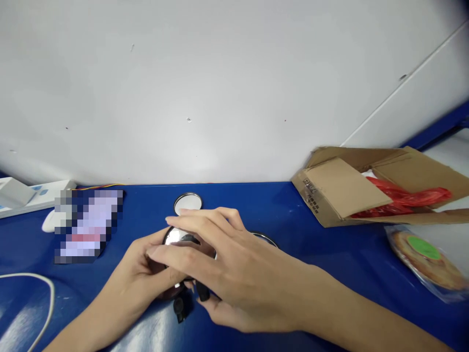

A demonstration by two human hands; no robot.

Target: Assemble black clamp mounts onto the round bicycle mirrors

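Observation:
My left hand (141,264) is closed round a shiny, round, mirror-like chrome piece (178,235), gripping it from the left. Over the top and right side of that piece lie the curled fingers of my right hand (234,264), which also grips it. A black stub (202,291) shows under my right fingers. Just below the hands is a small black knob-like part (179,310); whether it joins the held piece I cannot tell. Beyond my fingers a round mirror with a chrome rim (188,202) lies on the table. Another chrome rim (264,238) is mostly hidden behind my right hand.
The blue table (264,203) meets a white wall. At right stand an open cardboard box (340,188) with red plastic inside and a wrapped round item with a green label (425,247). At left are a blurred-out phone-like object (88,227), white boxes (22,195) and a white cable (51,293).

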